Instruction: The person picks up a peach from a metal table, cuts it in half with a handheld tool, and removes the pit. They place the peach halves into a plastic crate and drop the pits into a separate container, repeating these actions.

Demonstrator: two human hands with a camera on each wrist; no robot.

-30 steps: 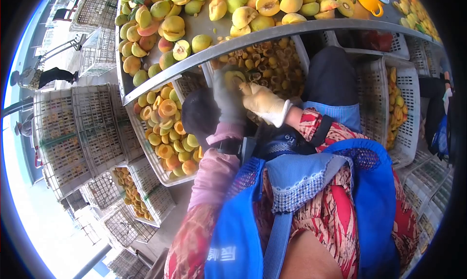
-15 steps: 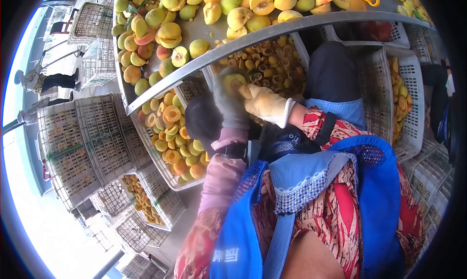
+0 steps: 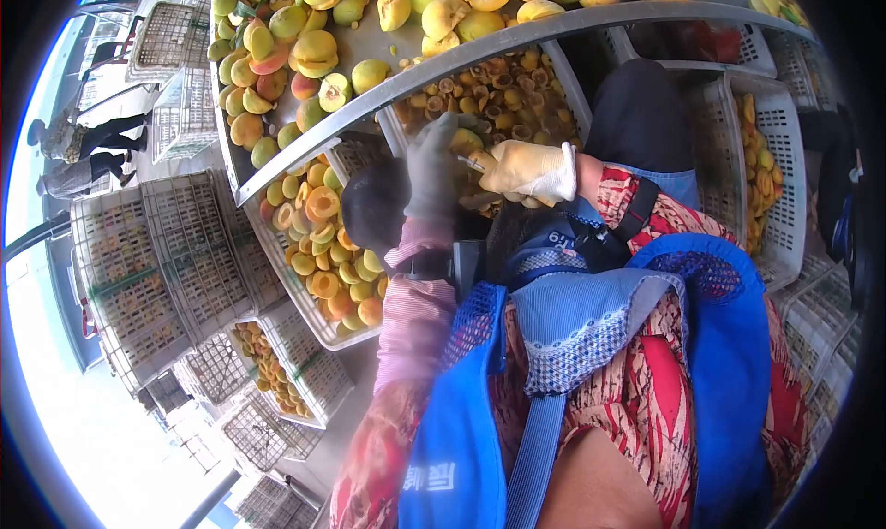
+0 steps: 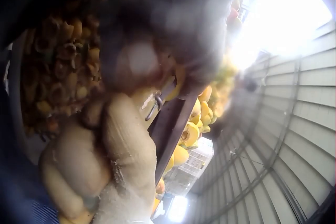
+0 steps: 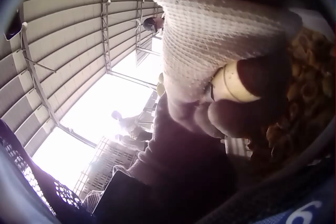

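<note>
My left hand [image 3: 432, 165], in a grey glove, holds a yellow-green peach [image 3: 466, 142]. My right hand [image 3: 531, 171], in a cream glove, grips a pitting tool by its pale rounded handle [image 5: 231, 83]. The tool's thin metal end [image 3: 471, 163] reaches the peach, and in the left wrist view a bent metal loop [image 4: 154, 107] shows beside it. Beneath both hands is a crate [image 3: 565, 86] of brownish peach scraps. The left glove hides much of the fruit in the left wrist view.
A metal-edged table [image 3: 517, 29] with whole and cut peaches lies ahead. At left, a white crate [image 3: 318, 337] holds peach halves; stacked crates [image 3: 138, 271] stand farther out. Another crate [image 3: 783, 188] with fruit is at right. Two people [image 3: 88, 142] are in the left background.
The right hand has turned and shifted slightly right, bringing the tool's metal end into sight. The left hand has tilted the peach, so its cut face shows less. The head view has shifted slightly.
</note>
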